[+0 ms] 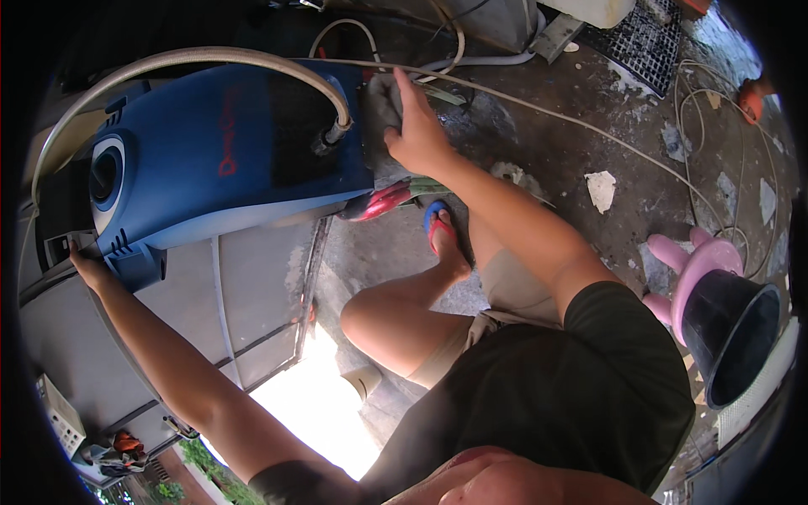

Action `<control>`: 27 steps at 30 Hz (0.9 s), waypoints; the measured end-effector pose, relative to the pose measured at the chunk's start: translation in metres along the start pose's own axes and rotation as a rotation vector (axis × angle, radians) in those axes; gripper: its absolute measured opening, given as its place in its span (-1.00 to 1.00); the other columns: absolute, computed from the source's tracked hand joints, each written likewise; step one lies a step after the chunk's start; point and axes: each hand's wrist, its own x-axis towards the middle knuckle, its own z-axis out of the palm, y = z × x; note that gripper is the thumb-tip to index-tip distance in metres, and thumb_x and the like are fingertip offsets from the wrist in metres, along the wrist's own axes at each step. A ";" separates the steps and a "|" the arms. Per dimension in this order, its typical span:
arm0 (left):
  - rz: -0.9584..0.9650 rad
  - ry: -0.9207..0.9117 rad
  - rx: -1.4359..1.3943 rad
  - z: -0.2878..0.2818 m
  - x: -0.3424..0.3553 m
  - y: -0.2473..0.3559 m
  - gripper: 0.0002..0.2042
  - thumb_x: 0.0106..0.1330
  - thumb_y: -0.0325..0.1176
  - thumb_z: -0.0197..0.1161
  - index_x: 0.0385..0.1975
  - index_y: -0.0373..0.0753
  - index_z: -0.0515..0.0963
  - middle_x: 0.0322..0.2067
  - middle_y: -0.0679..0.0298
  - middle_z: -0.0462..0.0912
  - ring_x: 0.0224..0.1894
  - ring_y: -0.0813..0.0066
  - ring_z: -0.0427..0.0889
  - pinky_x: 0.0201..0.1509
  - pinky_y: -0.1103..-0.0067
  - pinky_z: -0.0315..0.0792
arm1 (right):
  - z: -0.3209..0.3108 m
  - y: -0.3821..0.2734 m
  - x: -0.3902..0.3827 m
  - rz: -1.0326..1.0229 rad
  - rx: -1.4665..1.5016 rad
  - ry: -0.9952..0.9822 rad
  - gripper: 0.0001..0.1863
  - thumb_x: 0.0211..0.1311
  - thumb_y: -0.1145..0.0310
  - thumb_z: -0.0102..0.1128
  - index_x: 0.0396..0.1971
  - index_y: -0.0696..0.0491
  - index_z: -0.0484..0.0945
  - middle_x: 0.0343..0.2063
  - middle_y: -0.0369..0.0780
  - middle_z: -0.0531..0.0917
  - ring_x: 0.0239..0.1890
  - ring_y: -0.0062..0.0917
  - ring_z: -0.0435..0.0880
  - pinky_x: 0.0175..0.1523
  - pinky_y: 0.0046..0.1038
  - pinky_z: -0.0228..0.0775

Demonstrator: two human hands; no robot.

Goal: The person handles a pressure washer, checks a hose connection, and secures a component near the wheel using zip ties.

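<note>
A large blue plastic-cased machine, which looks like a pressure washer, lies at the upper left with a round dark knob on its left end. A braided hose arcs over it to a metal fitting on its dark panel. My left hand grips the machine's lower left end, fingers partly hidden. Beside the machine's right end, my right hand holds a crumpled grey rag between index finger and thumb. A red-and-green object lies just below that end.
A pink stool and a black bucket are at the right. Thin hose or cable crosses the stained floor, looping near a black grate. Grey panels stand below the machine. My foot in a flip-flop is close by.
</note>
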 end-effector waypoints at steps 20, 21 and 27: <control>-0.019 0.095 0.308 0.000 -0.014 0.017 -0.52 0.50 -0.03 -0.08 0.35 -0.02 0.39 0.23 0.13 0.48 0.20 0.25 0.49 0.25 0.46 0.36 | 0.002 0.004 0.002 -0.139 -0.363 0.024 -0.22 -0.04 0.47 0.33 0.29 0.20 0.30 0.32 0.06 0.32 0.28 0.01 0.37 0.31 -0.16 0.30; 0.001 0.093 0.335 0.013 -0.027 0.021 -0.51 0.50 -0.01 -0.10 0.36 0.05 0.38 0.24 0.15 0.48 0.21 0.28 0.48 0.25 0.48 0.36 | 0.001 0.014 0.002 -0.142 -0.377 0.016 -0.22 -0.04 0.47 0.33 0.29 0.20 0.30 0.32 0.06 0.32 0.28 0.01 0.37 0.31 -0.16 0.30; -0.025 0.229 0.508 0.063 -0.103 0.094 -0.34 0.32 0.20 0.14 0.25 -0.18 0.50 0.17 0.02 0.55 0.17 0.26 0.53 0.22 0.48 0.40 | -0.014 0.029 0.021 0.020 -0.170 -0.095 -0.35 0.08 0.44 0.21 0.25 0.23 0.36 0.19 0.11 0.49 0.17 0.00 0.49 0.24 -0.17 0.38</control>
